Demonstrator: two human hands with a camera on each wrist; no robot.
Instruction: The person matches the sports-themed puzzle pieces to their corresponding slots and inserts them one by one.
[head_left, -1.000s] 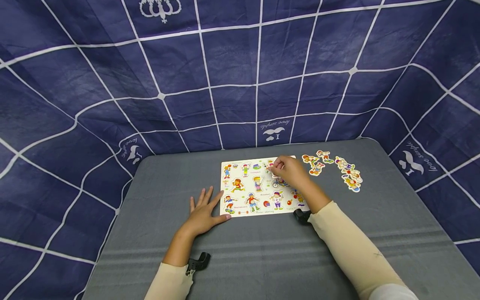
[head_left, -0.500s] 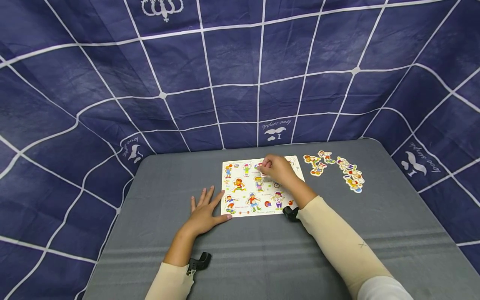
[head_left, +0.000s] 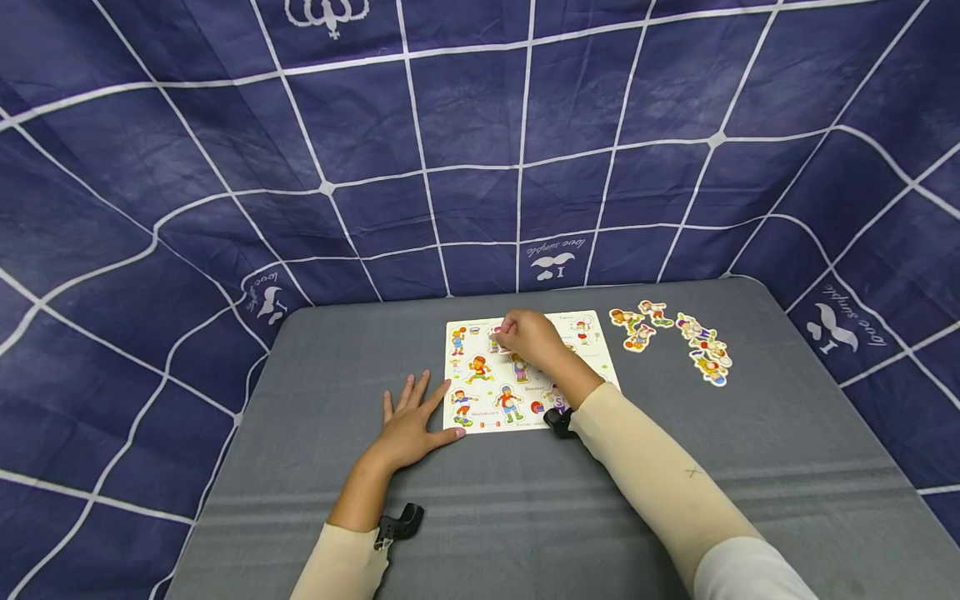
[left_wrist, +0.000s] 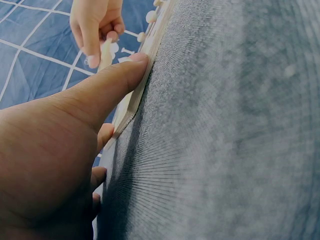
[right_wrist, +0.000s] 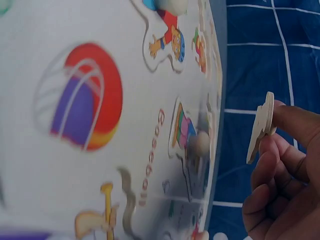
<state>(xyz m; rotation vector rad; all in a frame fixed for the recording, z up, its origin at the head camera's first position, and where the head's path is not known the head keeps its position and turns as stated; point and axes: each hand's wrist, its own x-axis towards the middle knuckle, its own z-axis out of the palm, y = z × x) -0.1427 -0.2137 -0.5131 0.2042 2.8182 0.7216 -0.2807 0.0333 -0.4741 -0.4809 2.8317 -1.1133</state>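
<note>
A grey, fabric-covered tabletop (head_left: pixel 517 517) with rounded far corners is crossed by faint bands of creasing on its near half. A flat, pale rectangular wooden puzzle board (head_left: pixel 491 402), printed with colourful sporting children, is laid near its far middle. To the board's right, three loose, flat, white-edged figure pieces (head_left: pixel 639 337) are grouped, and beside them more such pieces (head_left: pixel 708 367) are strung in a curved line. At the board's near left corner, the person's left hand (head_left: pixel 405 433) is rested, fingers spread.

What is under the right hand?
The right hand pinches a wooden piece above the puzzle board. In the head view, one printed figure shows just below the hand; whatever lies directly behind the hand is covered.
</note>
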